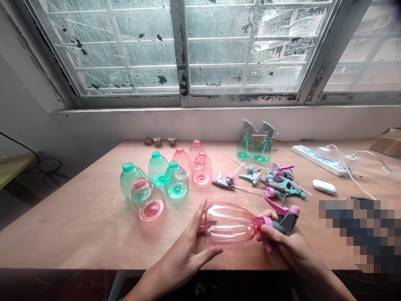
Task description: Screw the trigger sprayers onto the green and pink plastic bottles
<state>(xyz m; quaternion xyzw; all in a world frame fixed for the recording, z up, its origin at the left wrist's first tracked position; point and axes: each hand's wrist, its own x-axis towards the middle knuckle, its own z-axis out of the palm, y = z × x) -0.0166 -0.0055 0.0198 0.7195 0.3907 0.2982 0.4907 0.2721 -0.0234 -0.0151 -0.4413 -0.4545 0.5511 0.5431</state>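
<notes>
A pink transparent spray bottle (230, 223) lies sideways in front of me, its base toward the left. My left hand (192, 246) cups the base end, with the thumb along the near side and some fingers hidden behind the plastic. At the neck, my right hand (282, 238) is closed around the pink collar and the grey-and-pink trigger sprayer head (286, 221), which sits on the bottle's mouth. Past the bottle lies a pile of loose trigger sprayer heads (278, 182) in grey, pink and teal, with thin clear tubes.
Several open pink bottles (202, 169) and green bottles (177, 182) stand at the left. Two green bottles with sprayers (264, 146) stand by the wall. A power strip (319, 160) with plugged cables, a white oval case (324, 186) and a cardboard box (387, 141) are at the right.
</notes>
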